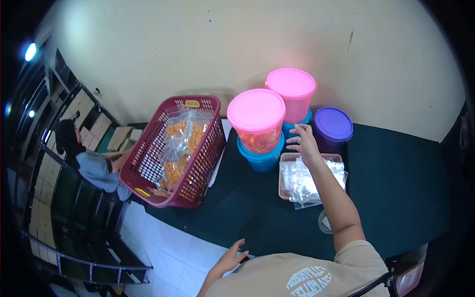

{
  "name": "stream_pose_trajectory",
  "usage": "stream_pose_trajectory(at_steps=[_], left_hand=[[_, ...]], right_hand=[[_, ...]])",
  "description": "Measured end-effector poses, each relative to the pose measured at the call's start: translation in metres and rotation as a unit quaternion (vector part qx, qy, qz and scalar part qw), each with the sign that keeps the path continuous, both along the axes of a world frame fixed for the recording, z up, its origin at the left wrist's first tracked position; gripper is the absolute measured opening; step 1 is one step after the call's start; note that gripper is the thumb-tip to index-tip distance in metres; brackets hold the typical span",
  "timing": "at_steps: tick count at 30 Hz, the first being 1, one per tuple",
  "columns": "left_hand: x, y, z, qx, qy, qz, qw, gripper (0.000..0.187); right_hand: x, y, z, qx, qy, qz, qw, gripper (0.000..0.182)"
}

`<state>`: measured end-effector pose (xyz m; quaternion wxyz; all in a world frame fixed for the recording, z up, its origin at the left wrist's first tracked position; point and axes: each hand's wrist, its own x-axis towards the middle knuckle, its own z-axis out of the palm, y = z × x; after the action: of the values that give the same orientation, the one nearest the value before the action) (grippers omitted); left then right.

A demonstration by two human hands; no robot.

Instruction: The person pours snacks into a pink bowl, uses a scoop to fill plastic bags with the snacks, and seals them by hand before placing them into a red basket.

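Note:
My right hand (306,143) reaches over the table with its fingers apart and nothing visible in them. Below it a pale pink basket (284,193) holds a pile of clear plastic bags (304,183), partly covered by my forearm. Just left of the hand, a pink-lidded tub (257,111) with orange contents sits on a blue tub (261,162). A second pink-lidded tub (292,84) stands behind, also on blue. To the right is a purple-lidded tub (334,126). My left hand (230,257) hangs by the table's front edge, fingers spread, holding nothing.
A maroon perforated basket (170,101) on the left of the dark green table (396,188) contains several clear bags of orange snacks (175,171). A small round container (325,222) lies under my right arm. Another person (96,166) sits beyond the basket. A wall (198,49) rises behind.

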<state>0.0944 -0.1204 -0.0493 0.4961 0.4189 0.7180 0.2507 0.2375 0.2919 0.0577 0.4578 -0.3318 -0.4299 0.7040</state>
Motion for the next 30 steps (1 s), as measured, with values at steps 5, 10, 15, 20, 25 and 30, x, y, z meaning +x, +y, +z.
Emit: stream_pose_trajectory(at_steps=[5, 10, 15, 20, 25, 30], left_hand=[[-0.025, 0.005, -0.006, -0.017, -0.027, -0.021, 0.999, 0.063], [-0.078, 0.007, -0.008, 0.051, -0.034, -0.050, 0.997, 0.062], [-0.140, 0.007, 0.004, 0.111, -0.068, -0.030, 0.991, 0.058], [-0.178, 0.017, 0.000, 0.191, -0.235, 0.080, 0.950, 0.069], [-0.179, 0.052, 0.023, 0.122, -0.501, 0.058, 0.855, 0.071], [-0.159, 0.065, 0.005, 0.047, -0.388, -0.008, 0.920, 0.063]], right_hand=[[-0.044, 0.001, 0.017, -0.027, -0.022, -0.002, 0.999, 0.052], [-0.076, 0.034, 0.003, -0.029, -0.044, -0.054, 0.997, 0.041], [-0.081, -0.035, 0.004, 0.090, -0.097, -0.120, 0.984, 0.023], [-0.053, -0.192, 0.000, 0.032, 0.103, -0.126, 0.986, 0.026], [-0.025, -0.284, -0.072, -0.085, 0.048, -0.115, 0.989, 0.022], [-0.034, -0.333, -0.117, -0.142, -0.033, -0.133, 0.980, 0.018]])
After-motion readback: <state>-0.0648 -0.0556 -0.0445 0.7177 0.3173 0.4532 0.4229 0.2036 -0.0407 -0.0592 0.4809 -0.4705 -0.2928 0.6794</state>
